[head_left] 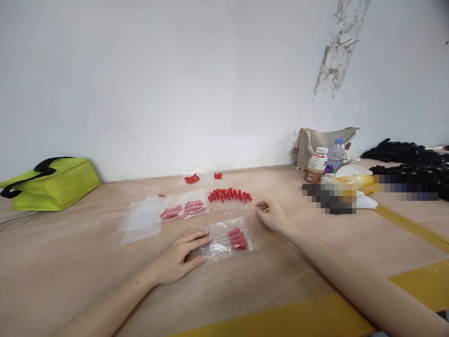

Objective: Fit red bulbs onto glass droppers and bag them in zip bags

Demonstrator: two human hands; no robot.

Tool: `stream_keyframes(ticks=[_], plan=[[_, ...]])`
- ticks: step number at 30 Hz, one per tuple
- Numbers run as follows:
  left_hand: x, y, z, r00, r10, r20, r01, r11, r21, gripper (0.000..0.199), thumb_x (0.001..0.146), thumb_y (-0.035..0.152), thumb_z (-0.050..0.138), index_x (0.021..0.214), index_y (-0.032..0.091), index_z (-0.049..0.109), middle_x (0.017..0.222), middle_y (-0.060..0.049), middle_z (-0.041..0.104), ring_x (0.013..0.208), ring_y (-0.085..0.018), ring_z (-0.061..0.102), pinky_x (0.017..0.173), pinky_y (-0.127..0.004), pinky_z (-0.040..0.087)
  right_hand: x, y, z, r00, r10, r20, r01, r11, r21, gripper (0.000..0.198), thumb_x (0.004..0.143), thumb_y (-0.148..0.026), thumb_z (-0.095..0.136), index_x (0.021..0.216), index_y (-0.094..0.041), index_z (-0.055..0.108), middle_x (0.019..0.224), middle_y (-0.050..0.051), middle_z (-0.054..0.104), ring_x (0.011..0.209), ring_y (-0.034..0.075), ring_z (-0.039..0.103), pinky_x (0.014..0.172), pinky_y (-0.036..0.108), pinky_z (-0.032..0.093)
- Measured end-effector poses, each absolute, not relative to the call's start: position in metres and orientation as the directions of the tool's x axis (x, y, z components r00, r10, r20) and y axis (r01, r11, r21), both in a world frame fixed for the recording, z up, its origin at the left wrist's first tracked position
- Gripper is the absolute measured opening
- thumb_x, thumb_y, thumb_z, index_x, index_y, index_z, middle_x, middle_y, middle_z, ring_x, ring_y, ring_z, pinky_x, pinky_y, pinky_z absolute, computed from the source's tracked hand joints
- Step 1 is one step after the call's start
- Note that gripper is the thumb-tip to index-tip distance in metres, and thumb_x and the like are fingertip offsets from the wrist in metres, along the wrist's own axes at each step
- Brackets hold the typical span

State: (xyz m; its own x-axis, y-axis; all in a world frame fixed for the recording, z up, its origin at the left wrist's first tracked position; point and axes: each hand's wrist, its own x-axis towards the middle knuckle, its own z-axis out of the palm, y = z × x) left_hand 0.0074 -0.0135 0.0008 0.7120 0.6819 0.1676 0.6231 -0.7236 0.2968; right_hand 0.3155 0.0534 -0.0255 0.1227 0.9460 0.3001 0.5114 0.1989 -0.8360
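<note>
My left hand (180,255) lies flat on the brown table, fingertips on the left end of a clear zip bag (229,241) that holds several red-capped glass droppers. My right hand (271,214) reaches to the right end of a row of loose red-capped droppers (230,196), fingers pinched at the nearest one. To the left lie two filled bags of droppers (184,208) and a stack of empty clear bags (140,217). Farther back is another bag with loose red caps (196,178).
A lime-green tote bag (52,183) lies at the far left by the white wall. At the right stand a beige bag (324,140), two bottles (317,164), wrapped items and a pile of black things (410,161). Yellow tape (410,227) marks the table.
</note>
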Motion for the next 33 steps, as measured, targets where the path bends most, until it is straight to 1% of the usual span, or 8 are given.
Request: stream_keyframes(ticks=[3, 9, 12, 15, 17, 20, 24, 33], plan=[[0.007, -0.014, 0.001, 0.714, 0.682, 0.162, 0.623, -0.723, 0.3, 0.04, 0.087, 0.037, 0.043, 0.127, 0.03, 0.04, 0.134, -0.002, 0.038, 0.122, -0.022, 0.034, 0.1, -0.042, 0.031, 0.325, 0.079, -0.019, 0.19, 0.946, 0.262, 0.599, 0.099, -0.795, 0.015, 0.06, -0.022, 0.06, 0.073, -0.016, 0.055, 0.062, 0.001, 0.058, 0.056, 0.013, 0.053, 0.053, 0.024, 0.04], [0.007, -0.014, -0.001, 0.713, 0.679, 0.176, 0.617, -0.727, 0.301, 0.043, 0.087, 0.036, 0.043, 0.129, 0.031, 0.036, 0.135, -0.002, 0.037, 0.122, -0.024, 0.034, 0.101, -0.044, 0.029, 0.313, 0.119, -0.006, 0.262, 0.949, 0.177, 0.611, -0.021, -0.792, 0.024, 0.046, -0.012, 0.068, 0.063, -0.019, 0.051, 0.055, 0.002, 0.054, 0.059, 0.018, 0.056, 0.05, 0.025, 0.038], [0.006, -0.013, -0.001, 0.718, 0.674, 0.173, 0.616, -0.731, 0.292, 0.044, 0.087, 0.036, 0.043, 0.13, 0.032, 0.035, 0.136, -0.001, 0.036, 0.123, -0.024, 0.033, 0.101, -0.045, 0.028, 0.31, 0.121, 0.006, 0.256, 0.951, 0.172, 0.591, -0.014, -0.806, 0.024, 0.049, -0.009, 0.066, 0.065, -0.019, 0.052, 0.05, 0.001, 0.052, 0.053, 0.016, 0.054, 0.047, 0.024, 0.037], [0.005, -0.014, 0.0, 0.728, 0.67, 0.147, 0.621, -0.735, 0.273, 0.043, 0.087, 0.037, 0.042, 0.129, 0.032, 0.036, 0.137, -0.001, 0.035, 0.124, -0.024, 0.031, 0.101, -0.044, 0.028, 0.318, 0.107, 0.015, 0.242, 0.949, 0.201, 0.565, 0.031, -0.824, 0.027, 0.055, -0.01, 0.06, 0.08, -0.018, 0.052, 0.048, -0.003, 0.048, 0.047, 0.013, 0.05, 0.045, 0.023, 0.037], [0.006, -0.014, 0.002, 0.735, 0.665, 0.132, 0.62, -0.738, 0.265, 0.043, 0.088, 0.037, 0.042, 0.13, 0.032, 0.036, 0.137, -0.001, 0.035, 0.124, -0.023, 0.031, 0.102, -0.044, 0.027, 0.324, 0.09, 0.014, 0.228, 0.949, 0.216, 0.473, 0.086, -0.877, 0.039, 0.061, -0.013, 0.053, 0.099, -0.017, 0.047, 0.047, -0.006, 0.044, 0.042, 0.011, 0.047, 0.042, 0.022, 0.037], [0.007, -0.014, 0.004, 0.752, 0.645, 0.137, 0.599, -0.755, 0.267, 0.043, 0.087, 0.038, 0.043, 0.129, 0.033, 0.037, 0.136, 0.0, 0.036, 0.123, -0.024, 0.032, 0.102, -0.045, 0.025, 0.326, 0.06, 0.001, 0.224, 0.957, 0.184, 0.176, 0.147, -0.973, 0.057, 0.063, -0.015, 0.045, 0.117, -0.017, 0.028, 0.047, -0.011, 0.041, 0.035, 0.01, 0.043, 0.035, 0.02, 0.036], [0.007, -0.014, 0.005, 0.763, 0.631, 0.14, 0.58, -0.764, 0.282, 0.043, 0.086, 0.038, 0.044, 0.128, 0.034, 0.038, 0.134, 0.0, 0.039, 0.122, -0.024, 0.034, 0.102, -0.047, 0.024, 0.315, 0.033, -0.021, 0.258, 0.956, 0.138, -0.059, 0.159, -0.986, 0.055, 0.061, -0.022, 0.05, 0.111, -0.021, 0.027, 0.054, -0.011, 0.044, 0.04, 0.009, 0.048, 0.037, 0.02, 0.042], [0.007, -0.015, 0.004, 0.754, 0.647, 0.109, 0.608, -0.752, 0.254, 0.043, 0.087, 0.038, 0.042, 0.129, 0.035, 0.035, 0.136, 0.001, 0.035, 0.125, -0.023, 0.03, 0.102, -0.045, 0.024, 0.295, 0.022, -0.027, 0.253, 0.955, 0.156, -0.211, 0.212, -0.954, 0.048, 0.061, -0.027, 0.06, 0.095, -0.024, 0.025, 0.063, -0.01, 0.049, 0.05, 0.01, 0.057, 0.053, 0.026, 0.052]])
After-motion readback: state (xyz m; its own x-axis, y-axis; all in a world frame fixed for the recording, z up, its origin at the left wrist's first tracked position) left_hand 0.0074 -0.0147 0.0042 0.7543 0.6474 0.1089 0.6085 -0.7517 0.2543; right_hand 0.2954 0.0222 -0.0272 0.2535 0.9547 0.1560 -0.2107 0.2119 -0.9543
